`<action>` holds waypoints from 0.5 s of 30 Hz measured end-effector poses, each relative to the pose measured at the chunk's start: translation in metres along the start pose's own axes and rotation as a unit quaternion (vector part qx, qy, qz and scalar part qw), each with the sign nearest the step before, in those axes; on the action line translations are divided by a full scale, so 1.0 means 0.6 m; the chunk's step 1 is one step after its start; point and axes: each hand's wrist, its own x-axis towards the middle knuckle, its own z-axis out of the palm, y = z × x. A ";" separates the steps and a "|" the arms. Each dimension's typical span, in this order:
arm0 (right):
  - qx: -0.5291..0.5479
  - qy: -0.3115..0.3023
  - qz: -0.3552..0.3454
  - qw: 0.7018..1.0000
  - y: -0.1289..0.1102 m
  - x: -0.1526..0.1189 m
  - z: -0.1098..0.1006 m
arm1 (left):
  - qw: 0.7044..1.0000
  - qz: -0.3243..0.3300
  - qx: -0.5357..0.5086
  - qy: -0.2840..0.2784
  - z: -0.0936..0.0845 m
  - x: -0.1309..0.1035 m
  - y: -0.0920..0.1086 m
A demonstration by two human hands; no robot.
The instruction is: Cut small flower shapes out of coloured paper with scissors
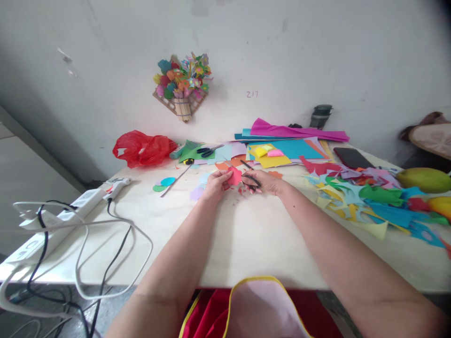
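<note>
Near the middle of the table, my left hand (217, 184) pinches a piece of pinkish-red paper (234, 176) with a wavy, flower-like outline. My right hand (263, 182) is closed around the black handles of a pair of scissors (252, 180), right beside the paper's right edge. Whether the blades touch the paper I cannot tell. Small red snippets lie on the table under both hands. Orange paper (222, 165) and lilac cut pieces (196, 193) lie close by.
Colourful scraps (369, 197) heap on the right, near a dark phone (353, 157) and a yellow-green fruit (423, 180). Paper sheets (303, 149) stack at the back. A red plastic bag (144, 148), more scissors (207, 150) and a power strip (66, 216) with loose cables are leftward.
</note>
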 end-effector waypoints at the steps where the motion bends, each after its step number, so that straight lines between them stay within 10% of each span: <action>1: -0.001 -0.001 0.001 1.000 0.001 0.000 -0.001 | 1.000 0.000 0.001 0.002 0.000 0.000 0.000; 15: 0.007 -0.006 0.006 1.000 0.001 0.000 0.001 | 0.999 0.013 -0.012 0.033 0.009 -0.005 0.001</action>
